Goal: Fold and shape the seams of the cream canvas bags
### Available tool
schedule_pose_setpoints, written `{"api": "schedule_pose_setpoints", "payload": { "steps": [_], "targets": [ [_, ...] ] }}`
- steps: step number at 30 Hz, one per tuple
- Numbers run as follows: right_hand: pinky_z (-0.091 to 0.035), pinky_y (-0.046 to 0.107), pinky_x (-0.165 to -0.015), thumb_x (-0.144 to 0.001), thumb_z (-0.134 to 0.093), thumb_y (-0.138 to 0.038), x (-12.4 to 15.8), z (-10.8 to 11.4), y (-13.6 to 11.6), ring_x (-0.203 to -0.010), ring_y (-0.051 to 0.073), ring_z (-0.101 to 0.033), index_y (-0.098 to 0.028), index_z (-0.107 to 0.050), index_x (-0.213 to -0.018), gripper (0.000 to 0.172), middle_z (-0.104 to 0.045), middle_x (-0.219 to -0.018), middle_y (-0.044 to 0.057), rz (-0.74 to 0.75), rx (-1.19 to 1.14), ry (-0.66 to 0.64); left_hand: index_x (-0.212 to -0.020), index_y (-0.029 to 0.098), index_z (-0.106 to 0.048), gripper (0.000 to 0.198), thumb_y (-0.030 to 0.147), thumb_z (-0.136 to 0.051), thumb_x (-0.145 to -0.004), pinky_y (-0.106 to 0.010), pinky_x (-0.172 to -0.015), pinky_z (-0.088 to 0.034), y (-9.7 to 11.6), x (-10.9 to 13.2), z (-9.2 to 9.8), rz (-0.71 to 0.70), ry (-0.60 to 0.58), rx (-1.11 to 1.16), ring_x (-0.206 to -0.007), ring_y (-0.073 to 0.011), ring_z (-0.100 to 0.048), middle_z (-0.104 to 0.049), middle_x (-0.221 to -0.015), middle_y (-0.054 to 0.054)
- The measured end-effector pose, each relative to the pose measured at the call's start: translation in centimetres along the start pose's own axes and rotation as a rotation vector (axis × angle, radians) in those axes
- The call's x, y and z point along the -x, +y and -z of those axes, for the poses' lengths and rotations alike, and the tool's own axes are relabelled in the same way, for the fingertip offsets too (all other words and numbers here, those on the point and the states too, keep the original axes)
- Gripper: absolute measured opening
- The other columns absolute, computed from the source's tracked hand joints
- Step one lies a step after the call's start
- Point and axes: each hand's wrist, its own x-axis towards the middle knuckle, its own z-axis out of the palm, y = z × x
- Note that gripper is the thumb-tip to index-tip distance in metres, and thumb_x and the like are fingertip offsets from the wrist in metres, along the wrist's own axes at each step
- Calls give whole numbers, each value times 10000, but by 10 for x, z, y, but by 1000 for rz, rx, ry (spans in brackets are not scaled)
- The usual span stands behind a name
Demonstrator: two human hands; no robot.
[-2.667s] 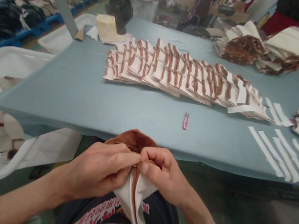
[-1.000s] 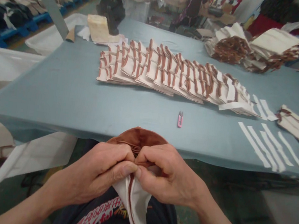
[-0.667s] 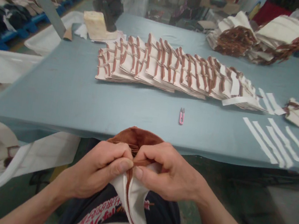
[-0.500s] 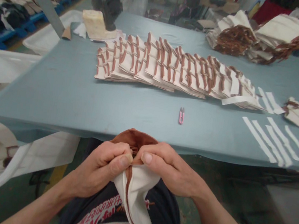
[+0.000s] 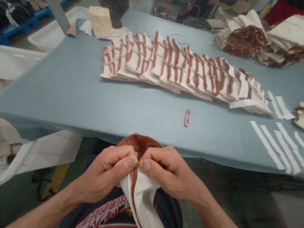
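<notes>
A cream fabric piece with brown edging (image 5: 145, 200) hangs in front of my body, its brown upper part arching toward the table edge. My left hand (image 5: 112, 167) pinches the brown edge between thumb and bent fingers. Close beside it, my right hand (image 5: 168, 171) grips the same edge, the two thumbs almost touching. What lies under the fingertips is hidden. On the table beyond, a pair of pink thread snips (image 5: 187, 118) lies with its blades pointing away from me.
Overlapping cream and brown fabric pieces (image 5: 161, 64) form a long row across the blue-covered table (image 5: 72, 95). White strips (image 5: 280, 147) lie at the right, with fabric stacks (image 5: 247, 37) behind. A white bin (image 5: 16, 170) holding fabric stands left.
The two hands have come closer together along the brown edge. The hanging cream fabric has swung a little to the right. The whole view has shifted slightly.
</notes>
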Motion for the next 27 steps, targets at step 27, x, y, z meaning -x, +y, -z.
{"api": "schedule_pose_setpoints", "payload": {
  "steps": [27],
  "targets": [
    [-225, 226, -481, -819, -712, -764, -12, -25, 50, -515, 75, -246, -223, -356, -590, 687, -328, -549, -85, -22, -261, 328, -681, 192, -461, 540, 617, -641, -961, -219, -448, -235, -12, -8, -11, 135, -27, 539, -478, -77, -315, -466, -588, 33]
  ]
}}
